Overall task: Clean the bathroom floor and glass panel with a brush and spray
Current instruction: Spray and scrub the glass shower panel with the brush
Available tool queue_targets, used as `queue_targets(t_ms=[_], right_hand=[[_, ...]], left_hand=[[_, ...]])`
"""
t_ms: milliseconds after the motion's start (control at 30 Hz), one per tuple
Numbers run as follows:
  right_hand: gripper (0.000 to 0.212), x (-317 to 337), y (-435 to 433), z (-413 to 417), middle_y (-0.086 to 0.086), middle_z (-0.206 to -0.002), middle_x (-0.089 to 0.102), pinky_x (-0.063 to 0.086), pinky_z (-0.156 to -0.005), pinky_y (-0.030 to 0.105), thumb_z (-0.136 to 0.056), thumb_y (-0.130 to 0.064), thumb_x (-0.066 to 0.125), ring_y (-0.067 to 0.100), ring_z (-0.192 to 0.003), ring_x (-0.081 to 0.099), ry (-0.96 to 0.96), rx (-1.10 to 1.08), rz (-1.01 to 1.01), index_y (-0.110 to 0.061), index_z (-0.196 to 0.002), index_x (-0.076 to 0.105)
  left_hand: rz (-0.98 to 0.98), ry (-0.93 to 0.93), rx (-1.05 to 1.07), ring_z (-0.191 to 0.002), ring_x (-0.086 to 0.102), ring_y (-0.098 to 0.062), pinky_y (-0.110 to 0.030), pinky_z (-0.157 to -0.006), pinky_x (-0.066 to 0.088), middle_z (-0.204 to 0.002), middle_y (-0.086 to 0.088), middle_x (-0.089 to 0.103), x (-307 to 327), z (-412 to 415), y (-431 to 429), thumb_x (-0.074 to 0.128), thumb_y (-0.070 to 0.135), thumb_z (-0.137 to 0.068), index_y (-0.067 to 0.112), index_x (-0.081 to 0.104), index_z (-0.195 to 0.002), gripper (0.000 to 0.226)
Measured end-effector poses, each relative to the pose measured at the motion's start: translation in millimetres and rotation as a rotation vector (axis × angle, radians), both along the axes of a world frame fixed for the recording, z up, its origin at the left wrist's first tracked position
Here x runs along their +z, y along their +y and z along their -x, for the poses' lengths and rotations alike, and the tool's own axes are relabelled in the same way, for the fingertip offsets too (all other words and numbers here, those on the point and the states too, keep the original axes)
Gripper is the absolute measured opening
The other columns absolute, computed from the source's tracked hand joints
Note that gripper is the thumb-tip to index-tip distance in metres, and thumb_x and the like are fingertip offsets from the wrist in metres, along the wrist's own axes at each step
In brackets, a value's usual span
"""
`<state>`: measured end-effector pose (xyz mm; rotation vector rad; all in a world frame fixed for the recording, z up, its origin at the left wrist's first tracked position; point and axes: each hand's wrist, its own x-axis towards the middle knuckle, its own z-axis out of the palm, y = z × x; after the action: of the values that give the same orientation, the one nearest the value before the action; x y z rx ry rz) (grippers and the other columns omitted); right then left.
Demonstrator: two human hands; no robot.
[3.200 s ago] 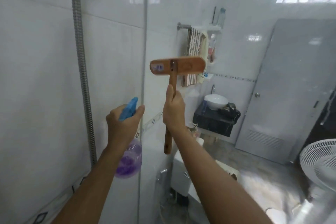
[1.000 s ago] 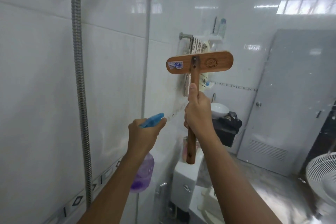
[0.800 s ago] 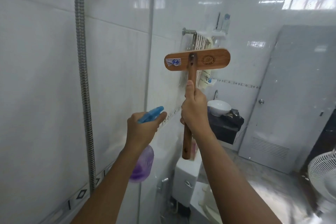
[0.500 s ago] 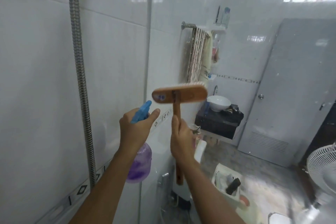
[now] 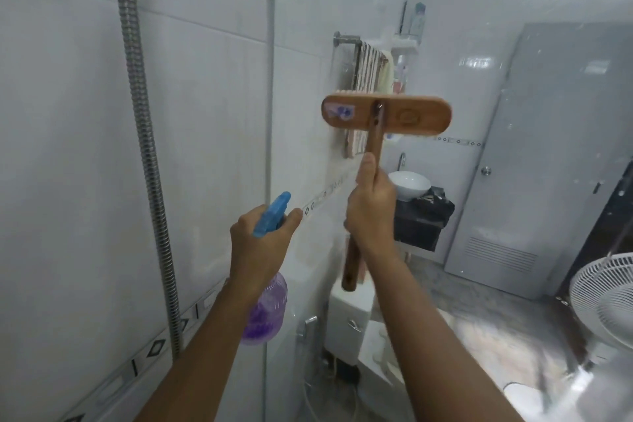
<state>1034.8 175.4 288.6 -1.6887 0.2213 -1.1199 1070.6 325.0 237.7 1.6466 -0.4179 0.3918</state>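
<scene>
My right hand (image 5: 371,212) grips the wooden handle of a brush (image 5: 386,116), whose flat wooden head is held crosswise, bristles facing away against the glass panel (image 5: 496,44). My left hand (image 5: 260,243) holds a spray bottle (image 5: 265,315) with a purple body and a blue trigger nozzle that points up and to the right toward the glass. The bottle hangs below my fist, left of the brush handle. The bathroom floor (image 5: 486,319) shows through the glass at lower right.
A metal shower hose (image 5: 144,147) runs down the white tiled wall at left. Beyond the glass are a towel rail with a striped towel (image 5: 368,79), a white basin (image 5: 409,184) on a dark stand, a toilet cistern (image 5: 349,325), a grey door (image 5: 555,154) and a white fan (image 5: 606,298).
My right hand has lifted the brush from waist height back up the glass and a little right. The left hand keeps the spray bottle in roughly the same spot.
</scene>
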Motion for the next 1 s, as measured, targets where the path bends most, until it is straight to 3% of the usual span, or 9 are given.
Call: queue_targets(t_ms=[100, 167, 333, 433, 533, 633, 767, 900, 1000], right_hand=[[0.053, -14.1, -28.8, 26.4, 0.005, -0.067, 0.053, 0.050, -0.054, 0.037, -0.103, -0.058, 0.034, 0.019, -0.059, 0.055, -0.001, -0.033, 0.039, -0.013, -0.084, 0.055], [0.048, -66.3, -36.1, 47.5, -0.004, -0.066, 0.051, 0.043, -0.051, 0.024, -0.100, -0.059, 0.035, 0.008, -0.056, 0.049, 0.042, -0.042, 0.016, -0.019, -0.084, 0.055], [0.064, -163.5, -48.0, 102.6, 0.002, -0.077, 0.068, 0.055, -0.063, 0.032, -0.091, -0.074, 0.030, 0.018, -0.073, 0.066, 0.247, -0.082, -0.074, -0.020, -0.091, 0.065], [0.049, -115.5, -62.8, 118.8, -0.005, -0.065, 0.061, 0.049, -0.056, 0.031, -0.096, -0.062, 0.036, 0.014, -0.060, 0.060, 0.231, -0.056, -0.061, -0.022, -0.084, 0.062], [0.043, -34.9, -84.1, 129.6, -0.008, -0.058, 0.051, 0.045, -0.053, 0.032, -0.104, -0.051, 0.039, 0.008, -0.052, 0.050, 0.131, -0.042, 0.023, -0.022, -0.076, 0.055], [0.046, 17.3, -101.0, 137.1, -0.007, -0.054, 0.047, 0.043, -0.046, 0.027, -0.105, -0.050, 0.036, 0.008, -0.047, 0.047, 0.086, -0.043, 0.034, -0.020, -0.075, 0.051], [0.048, -20.3, -119.0, 159.9, -0.004, -0.061, 0.046, 0.040, -0.050, 0.024, -0.105, -0.052, 0.034, 0.008, -0.053, 0.046, 0.069, -0.147, 0.056, -0.019, -0.075, 0.051], [0.054, -85.4, -116.2, 189.7, -0.005, -0.056, 0.051, 0.043, -0.047, 0.023, -0.094, -0.060, 0.034, 0.006, -0.048, 0.050, 0.135, -0.125, -0.080, -0.013, -0.076, 0.056], [0.053, -70.6, -122.5, 197.3, -0.003, -0.058, 0.050, 0.043, -0.049, 0.028, -0.100, -0.058, 0.035, 0.012, -0.052, 0.050, 0.177, -0.110, -0.074, -0.015, -0.077, 0.056]], left_hand=[[-0.004, 0.005, -0.014, -0.057, 0.051, -0.016, -0.027, -0.054, 0.046, -0.065, -0.011, 0.055, -0.1, 7.3, -15.7, 0.071, 0.036, -0.090, 0.009, 0.063, -0.079, 0.030], [-0.020, -0.009, -0.023, -0.058, 0.050, -0.019, -0.031, -0.055, 0.048, -0.070, -0.019, 0.058, -0.6, 12.1, -27.6, 0.068, 0.035, -0.093, 0.005, 0.063, -0.082, 0.032], [-0.043, -0.085, -0.074, -0.058, 0.056, -0.010, -0.011, -0.052, 0.046, -0.076, -0.013, 0.066, 0.7, 43.5, -65.6, 0.059, 0.033, -0.098, 0.009, 0.065, -0.088, 0.027], [0.025, -0.035, -0.149, -0.059, 0.062, -0.006, -0.011, -0.051, 0.048, -0.079, -0.010, 0.069, 3.1, 62.6, -82.2, 0.058, 0.033, -0.098, 0.011, 0.065, -0.092, 0.025], [0.042, -0.026, -0.196, -0.072, 0.069, -0.020, -0.018, -0.059, 0.056, -0.082, -0.013, 0.069, 5.2, 79.2, -97.7, 0.059, 0.035, -0.098, 0.010, 0.066, -0.093, 0.027], [0.045, -0.033, -0.202, -0.074, 0.071, -0.025, -0.011, -0.059, 0.054, -0.079, -0.010, 0.071, 8.4, 96.5, -107.4, 0.062, 0.034, -0.095, 0.009, 0.069, -0.092, 0.027], [0.023, -0.059, -0.215, -0.063, 0.069, -0.020, -0.011, -0.055, 0.052, -0.069, -0.007, 0.071, 9.8, 119.8, -113.4, 0.068, 0.036, -0.090, 0.008, 0.072, -0.085, 0.029], [0.010, -0.072, -0.206, -0.040, 0.053, -0.006, -0.012, -0.044, 0.041, -0.044, 0.012, 0.053, 4.4, 139.0, -118.2, 0.074, 0.035, -0.085, 0.022, 0.060, -0.058, 0.033], [-0.013, -0.078, -0.195, -0.042, 0.055, -0.006, -0.012, -0.045, 0.044, -0.045, 0.010, 0.055, 8.1, 146.2, -121.4, 0.074, 0.039, -0.084, 0.022, 0.060, -0.059, 0.033]])
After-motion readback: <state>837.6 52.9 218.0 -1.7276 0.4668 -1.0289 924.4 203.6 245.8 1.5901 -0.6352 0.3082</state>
